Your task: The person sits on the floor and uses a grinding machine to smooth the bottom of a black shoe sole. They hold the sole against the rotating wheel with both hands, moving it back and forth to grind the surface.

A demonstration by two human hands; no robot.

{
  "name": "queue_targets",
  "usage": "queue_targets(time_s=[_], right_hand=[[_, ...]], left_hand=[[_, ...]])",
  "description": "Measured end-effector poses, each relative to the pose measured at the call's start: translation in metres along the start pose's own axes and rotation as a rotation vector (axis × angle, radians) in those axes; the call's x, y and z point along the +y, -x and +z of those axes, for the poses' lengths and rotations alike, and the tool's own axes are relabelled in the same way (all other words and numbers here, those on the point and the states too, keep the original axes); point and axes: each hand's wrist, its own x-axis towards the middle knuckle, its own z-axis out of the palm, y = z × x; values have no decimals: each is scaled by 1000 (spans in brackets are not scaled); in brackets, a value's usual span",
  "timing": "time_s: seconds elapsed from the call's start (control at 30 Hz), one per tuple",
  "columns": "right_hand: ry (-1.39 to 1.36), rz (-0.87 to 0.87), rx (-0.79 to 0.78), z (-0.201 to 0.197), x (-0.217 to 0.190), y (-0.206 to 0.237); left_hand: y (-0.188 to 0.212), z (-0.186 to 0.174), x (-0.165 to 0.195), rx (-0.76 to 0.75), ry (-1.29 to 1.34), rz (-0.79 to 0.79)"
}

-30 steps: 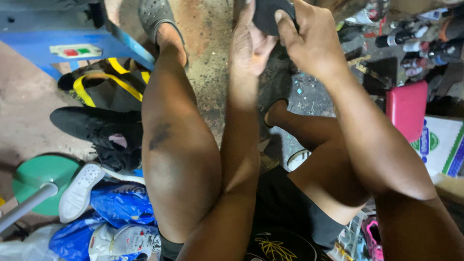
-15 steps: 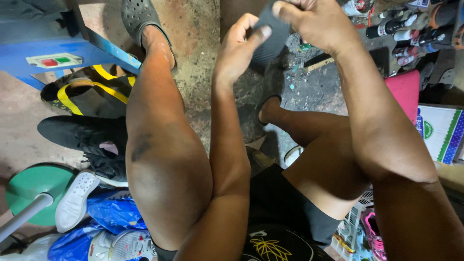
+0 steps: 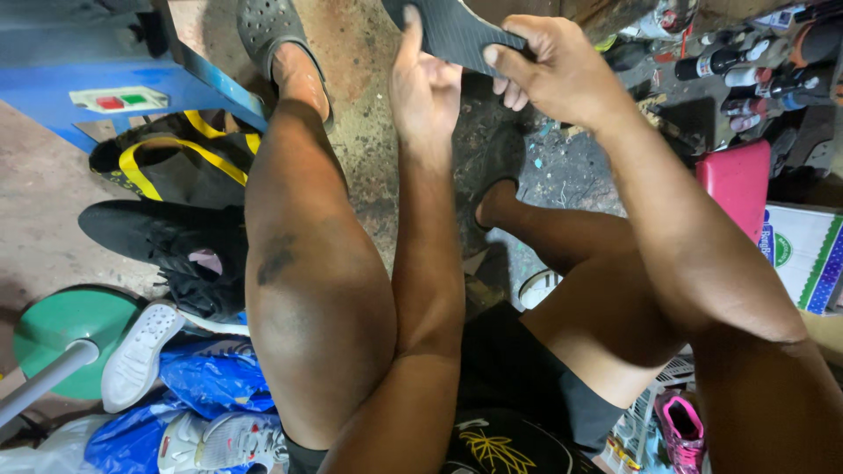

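Head view: your right hand (image 3: 562,75) pinches the dark, ribbed, flat shoe insole (image 3: 448,31) near its rounded end, thumb on top and fingers curled beneath. Your left hand (image 3: 426,88) stands open against the insole's other edge, fingers straight up and touching it rather than clamping. The insole sits at the top of the view, above your knees and over the stained concrete floor (image 3: 369,132).

It looks thin, light and bendy, with a ribbed face that should give grip; you would do best to hold it by the edges, since a pinch in the middle would likely fold it.

Right of the insole, a cluster of small dark bottles with pale labels (image 3: 746,66) stands together. Below those lies a flat pink case (image 3: 738,180), and just under it a white cardboard box with green and blue print (image 3: 808,254). Left of the insole, a blue metal frame (image 3: 132,83) carries a pale rectangular plate with a red and a green patch (image 3: 118,99).
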Motion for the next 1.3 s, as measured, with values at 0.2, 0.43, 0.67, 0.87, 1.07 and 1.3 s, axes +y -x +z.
queue_targets(time_s=[0.2, 0.43, 0.67, 0.87, 1.07, 1.3], right_hand=[[-84, -104, 127, 14, -8, -12], [-31, -145, 143, 22, -21, -17], [175, -171, 249, 36, -36, -26], [386, -345, 384, 40, -41, -36], [473, -330, 458, 48, -48, -43], [428, -299, 465, 52, -56, -45]], left_hand=[[9, 17, -4, -161, -13, -31], [5, 13, 2, -129, -54, 42], [-10, 16, -1, 56, -57, 42], [-21, 23, -3, 8, -20, 75], [-21, 27, -2, -12, -13, 35], [-26, 33, 1, -35, -1, 11]])
